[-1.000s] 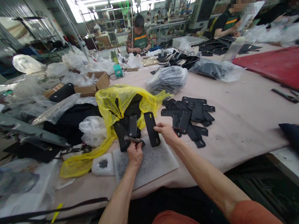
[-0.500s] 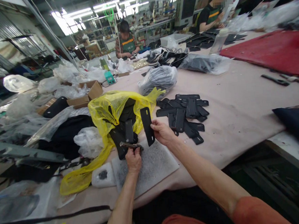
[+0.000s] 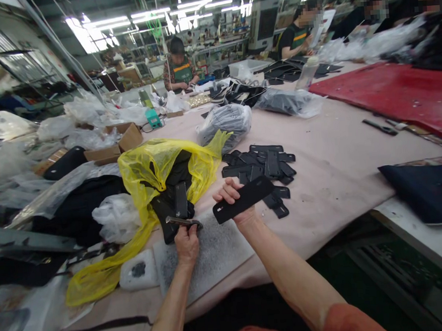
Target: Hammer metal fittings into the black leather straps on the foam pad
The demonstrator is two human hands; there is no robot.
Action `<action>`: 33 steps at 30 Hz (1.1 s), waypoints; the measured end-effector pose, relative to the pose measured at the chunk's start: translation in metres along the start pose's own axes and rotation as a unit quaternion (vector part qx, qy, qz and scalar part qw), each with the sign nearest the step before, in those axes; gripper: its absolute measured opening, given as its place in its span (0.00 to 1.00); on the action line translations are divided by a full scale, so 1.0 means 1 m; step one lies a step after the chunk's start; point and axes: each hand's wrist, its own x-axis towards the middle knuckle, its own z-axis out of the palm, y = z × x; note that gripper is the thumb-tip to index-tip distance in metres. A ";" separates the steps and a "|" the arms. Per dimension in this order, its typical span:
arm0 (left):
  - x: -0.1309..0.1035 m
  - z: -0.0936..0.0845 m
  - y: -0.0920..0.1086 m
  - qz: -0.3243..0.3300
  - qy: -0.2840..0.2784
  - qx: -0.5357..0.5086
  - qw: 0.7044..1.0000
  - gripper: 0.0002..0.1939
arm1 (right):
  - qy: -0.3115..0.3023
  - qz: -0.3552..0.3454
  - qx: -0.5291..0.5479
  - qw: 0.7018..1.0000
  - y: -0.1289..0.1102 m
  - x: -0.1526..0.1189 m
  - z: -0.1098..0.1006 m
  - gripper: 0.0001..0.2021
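Observation:
My right hand (image 3: 230,195) grips a flat black piece (image 3: 246,196) with a slot near each end. The piece is tilted, its plain face towards me. Lower and to the left, my left hand (image 3: 187,244) is closed on a slim, dark, metallic tool (image 3: 181,221) whose exact kind I cannot make out. Behind that tool, more black pieces (image 3: 180,198) lie at the mouth of a yellow plastic bag (image 3: 141,166). A loose pile of similar slotted pieces (image 3: 262,162) lies on the table beyond my right hand.
A grey-speckled white sheet (image 3: 215,251) lies under my hands, beside a white block (image 3: 137,272) with a dark smudge. Plastic-wrapped bundles (image 3: 225,125) stand behind. A red sheet (image 3: 390,93) covers the right side, near a dark-handled tool (image 3: 379,126). Co-workers (image 3: 180,70) sit across the table.
My right hand has turned the black piece from upright to nearly level and moved it slightly right, showing its other face. My left hand keeps the tool in much the same place.

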 end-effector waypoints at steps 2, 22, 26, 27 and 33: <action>0.000 -0.001 0.002 -0.001 0.001 -0.001 1.000 0.13 | 0.000 -0.004 0.013 1.000 0.002 -0.001 -0.005 0.05; 0.000 0.000 0.000 -0.020 -0.005 0.012 1.000 0.14 | 0.045 0.009 0.130 0.990 0.014 -0.009 -0.020 0.09; 0.000 0.000 -0.001 -0.016 -0.003 0.010 1.000 0.14 | 0.117 0.107 0.015 0.987 0.020 -0.006 -0.026 0.16; 0.000 0.000 -0.001 -0.015 -0.003 0.006 1.000 0.14 | 0.145 0.164 -0.036 0.975 0.024 -0.006 -0.029 0.18; -0.001 0.001 -0.002 -0.025 -0.007 -0.015 1.000 0.12 | 0.234 0.314 -0.244 0.887 0.021 -0.002 -0.050 0.19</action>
